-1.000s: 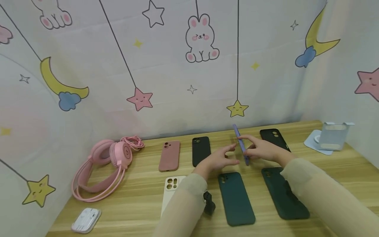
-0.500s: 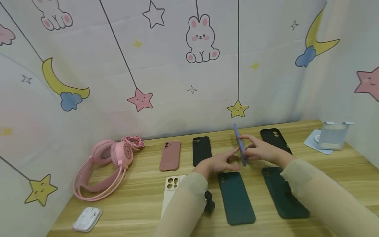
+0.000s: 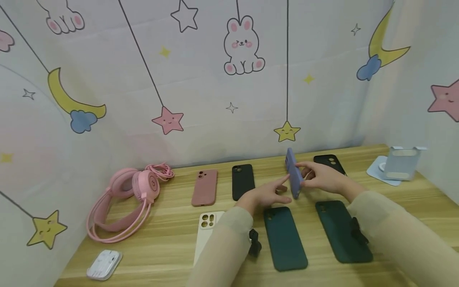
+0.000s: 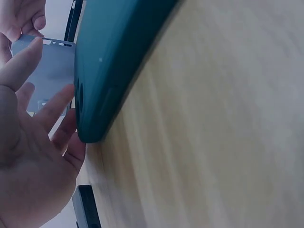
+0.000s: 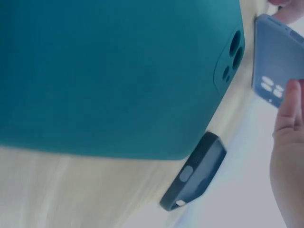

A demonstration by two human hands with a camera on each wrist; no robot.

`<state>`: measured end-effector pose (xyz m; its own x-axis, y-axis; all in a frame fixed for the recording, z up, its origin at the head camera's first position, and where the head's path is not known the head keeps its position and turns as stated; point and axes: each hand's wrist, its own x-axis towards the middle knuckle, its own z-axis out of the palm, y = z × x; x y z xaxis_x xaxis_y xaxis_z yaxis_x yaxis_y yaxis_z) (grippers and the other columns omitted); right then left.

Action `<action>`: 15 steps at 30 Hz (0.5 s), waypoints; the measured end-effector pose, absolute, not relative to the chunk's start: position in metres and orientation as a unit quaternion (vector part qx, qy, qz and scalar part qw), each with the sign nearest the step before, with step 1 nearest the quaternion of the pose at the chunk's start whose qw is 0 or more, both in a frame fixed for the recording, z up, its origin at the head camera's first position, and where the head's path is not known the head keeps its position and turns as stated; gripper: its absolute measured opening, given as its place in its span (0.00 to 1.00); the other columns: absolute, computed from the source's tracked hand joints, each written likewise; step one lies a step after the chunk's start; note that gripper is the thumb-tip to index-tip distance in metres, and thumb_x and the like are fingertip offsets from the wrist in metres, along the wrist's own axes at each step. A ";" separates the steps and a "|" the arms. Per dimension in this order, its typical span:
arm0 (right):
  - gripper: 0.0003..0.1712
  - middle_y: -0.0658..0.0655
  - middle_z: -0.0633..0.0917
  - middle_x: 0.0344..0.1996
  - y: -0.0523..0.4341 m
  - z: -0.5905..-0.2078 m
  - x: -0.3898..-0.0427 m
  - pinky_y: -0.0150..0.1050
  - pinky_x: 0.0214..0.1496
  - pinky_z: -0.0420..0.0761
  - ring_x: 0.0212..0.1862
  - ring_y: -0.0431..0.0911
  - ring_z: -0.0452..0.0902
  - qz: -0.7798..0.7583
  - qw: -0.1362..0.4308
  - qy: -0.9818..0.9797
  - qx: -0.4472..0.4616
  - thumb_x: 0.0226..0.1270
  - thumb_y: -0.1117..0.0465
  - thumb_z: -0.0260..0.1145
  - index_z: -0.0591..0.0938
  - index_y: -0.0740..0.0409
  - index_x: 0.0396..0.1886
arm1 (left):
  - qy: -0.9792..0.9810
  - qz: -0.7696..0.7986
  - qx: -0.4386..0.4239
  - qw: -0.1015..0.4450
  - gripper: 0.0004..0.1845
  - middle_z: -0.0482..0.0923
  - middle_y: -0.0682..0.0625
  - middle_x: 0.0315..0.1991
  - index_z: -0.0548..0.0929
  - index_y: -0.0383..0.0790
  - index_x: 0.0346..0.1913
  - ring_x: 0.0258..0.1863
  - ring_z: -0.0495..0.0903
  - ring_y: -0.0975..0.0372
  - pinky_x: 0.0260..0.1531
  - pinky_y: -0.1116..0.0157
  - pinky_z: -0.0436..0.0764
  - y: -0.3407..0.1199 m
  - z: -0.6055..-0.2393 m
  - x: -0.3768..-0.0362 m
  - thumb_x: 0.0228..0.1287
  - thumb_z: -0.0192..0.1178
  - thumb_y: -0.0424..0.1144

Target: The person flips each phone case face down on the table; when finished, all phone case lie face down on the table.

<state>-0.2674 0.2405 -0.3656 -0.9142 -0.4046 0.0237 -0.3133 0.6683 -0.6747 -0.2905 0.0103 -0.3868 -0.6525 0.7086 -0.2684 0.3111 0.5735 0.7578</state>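
Observation:
A purple phone case [image 3: 295,178] stands on its long edge on the wooden table [image 3: 161,255]. My right hand [image 3: 324,177] pinches it from the right, thumb and fingertips at its upper edge and near end. On its other side my left hand [image 3: 267,194] reaches in, index fingertip right at the case and the other fingers loosely spread. The left wrist view shows the same purple case [image 4: 54,66] beyond the left hand's extended fingers [image 4: 59,107]. Camera cutouts show on the purple case [image 5: 278,52] in the right wrist view, close to the right hand's fingertip.
Around my hands lie black cases [image 3: 243,182] [image 3: 328,161], dark green cases [image 3: 285,239] [image 3: 342,235], a dusty pink case [image 3: 205,188] and a cream case [image 3: 206,235]. Pink headphones [image 3: 147,187] and an earphone box [image 3: 104,265] are left; a phone stand [image 3: 401,165] is right.
The purple case has turned from nearly edge-on to showing more of its broad face. My right hand has shifted slightly right with it. My left index finger has come up to the case.

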 end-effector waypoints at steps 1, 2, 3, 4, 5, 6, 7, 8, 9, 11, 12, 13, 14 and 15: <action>0.37 0.57 0.78 0.43 0.241 -0.365 -0.268 0.44 0.42 0.76 0.42 0.47 0.76 -0.354 0.062 0.912 -0.197 0.63 0.54 0.64 0.63 0.61 0.68 | 0.838 0.351 0.303 0.287 0.42 0.61 0.49 0.68 0.43 0.63 0.74 0.67 0.60 0.57 0.60 0.58 0.65 0.010 -0.387 -0.291 0.65 0.58 0.51; 0.37 0.56 0.78 0.42 0.242 -0.365 -0.268 0.43 0.41 0.75 0.41 0.46 0.75 -0.351 0.061 0.914 -0.195 0.62 0.56 0.64 0.63 0.62 0.68 | 0.837 0.353 0.302 0.289 0.43 0.61 0.49 0.68 0.43 0.63 0.74 0.66 0.61 0.57 0.59 0.58 0.66 0.010 -0.387 -0.291 0.65 0.58 0.50; 0.37 0.56 0.78 0.41 0.242 -0.365 -0.268 0.42 0.40 0.75 0.40 0.46 0.75 -0.350 0.060 0.915 -0.193 0.62 0.57 0.65 0.63 0.63 0.68 | 0.836 0.356 0.301 0.290 0.43 0.61 0.49 0.68 0.43 0.63 0.74 0.66 0.61 0.57 0.59 0.58 0.66 0.010 -0.387 -0.291 0.65 0.58 0.50; 0.37 0.55 0.78 0.40 0.243 -0.365 -0.268 0.41 0.40 0.75 0.39 0.46 0.75 -0.348 0.059 0.916 -0.192 0.62 0.59 0.64 0.63 0.64 0.68 | 0.836 0.355 0.301 0.289 0.43 0.62 0.49 0.68 0.43 0.63 0.74 0.66 0.61 0.57 0.59 0.58 0.66 0.010 -0.387 -0.291 0.65 0.58 0.50; 0.37 0.55 0.78 0.39 0.243 -0.365 -0.268 0.41 0.39 0.74 0.38 0.45 0.75 -0.348 0.059 0.916 -0.192 0.61 0.60 0.64 0.63 0.66 0.68 | 0.836 0.356 0.302 0.290 0.43 0.62 0.49 0.68 0.43 0.62 0.74 0.66 0.61 0.57 0.59 0.58 0.66 0.010 -0.388 -0.291 0.65 0.59 0.50; 0.37 0.55 0.78 0.38 0.243 -0.365 -0.268 0.41 0.39 0.74 0.38 0.45 0.75 -0.347 0.061 0.916 -0.192 0.61 0.61 0.64 0.62 0.67 0.67 | 0.835 0.356 0.302 0.290 0.43 0.62 0.49 0.68 0.43 0.62 0.74 0.66 0.60 0.57 0.60 0.58 0.65 0.010 -0.388 -0.291 0.64 0.59 0.49; 0.37 0.55 0.78 0.38 0.244 -0.365 -0.268 0.41 0.39 0.74 0.37 0.45 0.75 -0.347 0.063 0.916 -0.191 0.61 0.61 0.64 0.62 0.69 0.67 | 0.836 0.354 0.303 0.290 0.43 0.61 0.49 0.68 0.43 0.62 0.74 0.67 0.59 0.57 0.60 0.58 0.64 0.011 -0.388 -0.291 0.64 0.59 0.49; 0.38 0.56 0.78 0.37 0.244 -0.364 -0.267 0.41 0.40 0.74 0.37 0.45 0.75 -0.349 0.066 0.915 -0.191 0.60 0.62 0.64 0.61 0.70 0.67 | 0.837 0.351 0.303 0.291 0.43 0.61 0.50 0.68 0.43 0.63 0.74 0.67 0.59 0.58 0.61 0.58 0.64 0.011 -0.389 -0.292 0.64 0.59 0.49; 0.38 0.56 0.78 0.37 0.244 -0.364 -0.267 0.41 0.40 0.74 0.37 0.45 0.75 -0.349 0.068 0.915 -0.192 0.60 0.62 0.64 0.61 0.71 0.67 | 0.838 0.348 0.304 0.291 0.43 0.61 0.50 0.69 0.43 0.63 0.74 0.68 0.57 0.58 0.61 0.57 0.63 0.011 -0.389 -0.292 0.64 0.59 0.50; 0.38 0.56 0.78 0.37 0.244 -0.364 -0.267 0.42 0.41 0.74 0.38 0.45 0.75 -0.345 0.073 0.915 -0.194 0.60 0.62 0.64 0.60 0.73 0.67 | 0.840 0.342 0.302 0.294 0.43 0.60 0.51 0.69 0.43 0.64 0.74 0.68 0.56 0.59 0.62 0.57 0.61 0.012 -0.390 -0.292 0.64 0.59 0.50; 0.38 0.56 0.78 0.37 0.244 -0.364 -0.267 0.42 0.42 0.74 0.38 0.46 0.75 -0.345 0.075 0.915 -0.194 0.61 0.63 0.63 0.60 0.73 0.67 | 0.842 0.339 0.300 0.294 0.43 0.59 0.51 0.69 0.43 0.64 0.74 0.69 0.55 0.59 0.62 0.57 0.61 0.012 -0.390 -0.292 0.64 0.59 0.50; 0.38 0.56 0.79 0.37 0.244 -0.364 -0.267 0.43 0.42 0.74 0.39 0.46 0.75 -0.344 0.076 0.916 -0.195 0.61 0.63 0.63 0.60 0.73 0.67 | 0.844 0.336 0.297 0.293 0.43 0.59 0.52 0.69 0.44 0.64 0.74 0.69 0.55 0.59 0.62 0.57 0.61 0.012 -0.390 -0.292 0.64 0.59 0.50; 0.38 0.56 0.79 0.38 0.244 -0.364 -0.267 0.43 0.43 0.74 0.39 0.46 0.76 -0.342 0.078 0.916 -0.194 0.61 0.63 0.63 0.60 0.73 0.67 | 0.846 0.334 0.296 0.292 0.43 0.60 0.51 0.69 0.44 0.64 0.74 0.69 0.55 0.59 0.63 0.57 0.60 0.012 -0.390 -0.292 0.64 0.59 0.50; 0.38 0.56 0.79 0.38 0.245 -0.364 -0.268 0.44 0.43 0.75 0.40 0.46 0.76 -0.338 0.081 0.918 -0.192 0.61 0.63 0.63 0.59 0.73 0.67 | 0.847 0.334 0.295 0.290 0.43 0.60 0.51 0.69 0.44 0.63 0.74 0.69 0.55 0.58 0.63 0.57 0.59 0.012 -0.390 -0.292 0.64 0.60 0.50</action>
